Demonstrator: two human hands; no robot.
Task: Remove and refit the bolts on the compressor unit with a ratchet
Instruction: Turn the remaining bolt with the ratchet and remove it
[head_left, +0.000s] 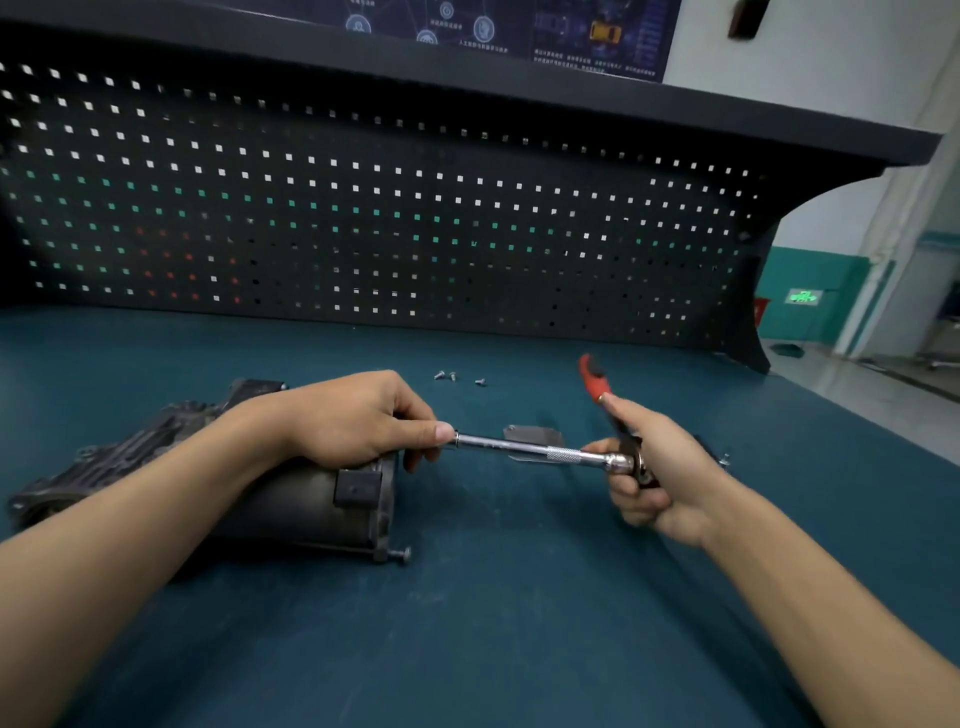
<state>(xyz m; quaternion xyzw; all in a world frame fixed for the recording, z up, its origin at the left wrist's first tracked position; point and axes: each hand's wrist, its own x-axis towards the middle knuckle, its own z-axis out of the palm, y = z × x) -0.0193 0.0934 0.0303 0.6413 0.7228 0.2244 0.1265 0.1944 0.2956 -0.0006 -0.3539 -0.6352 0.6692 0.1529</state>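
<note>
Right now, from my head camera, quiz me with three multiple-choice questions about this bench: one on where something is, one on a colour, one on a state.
1. Where do the small loose bolts lie?
A. On the bench beyond both hands, toward the pegboard
B. At the bench's near edge
C. In an open palm

2. What colour is the grip of the ratchet?
A. Yellow
B. Red
C. Green

3. How is the extension bar held?
A. Lying untouched on the bench
B. Hung on the pegboard
C. Held up, the left hand pinching one end and the right hand gripping the ratchet at the other

Answers:
1 A, the bolts sit on the mat behind the hands, short of the pegboard.
2 B, the grip sticking up past the right fingers is red.
3 C, both hands close on it, one at each end.
</note>
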